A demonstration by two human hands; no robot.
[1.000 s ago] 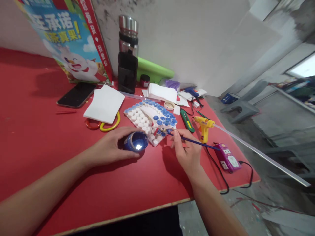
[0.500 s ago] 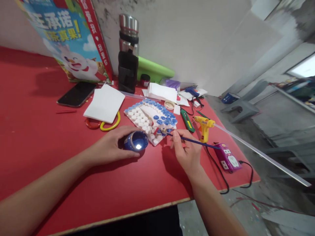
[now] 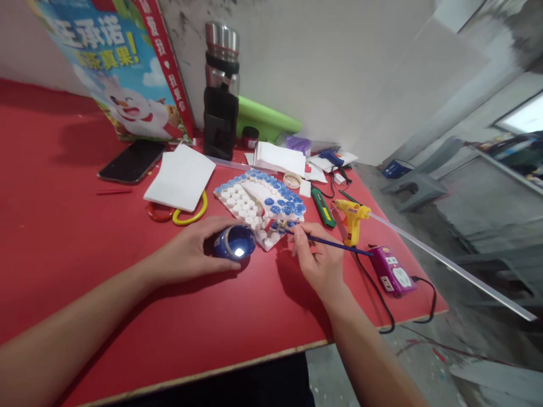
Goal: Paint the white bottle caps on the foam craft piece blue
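My left hand point(image 3: 203, 249) is wrapped round a small jar of blue paint point(image 3: 235, 243), its open mouth tilted toward me. Between the fingertips of my right hand point(image 3: 318, 254) is a slim blue paintbrush point(image 3: 331, 243). Its tip points left, at the front of a white craft piece point(image 3: 244, 204) covered in small round discs. Many discs along the piece's curved upper part and rim are blue; those on its flat left side are white. Whether the bristles touch the discs cannot be made out.
Right of the piece lie a green utility knife point(image 3: 323, 208), a yellow glue gun point(image 3: 352, 217) with a long glue stick, and a purple power strip point(image 3: 392, 271). White sheets point(image 3: 180, 178) cover part of the scissors point(image 3: 193, 212) on the left. A flask point(image 3: 222, 90) stands behind.
My right hand and the paintbrush have shifted slightly to the left along the front of the craft piece. My left hand keeps the paint jar in the same place.
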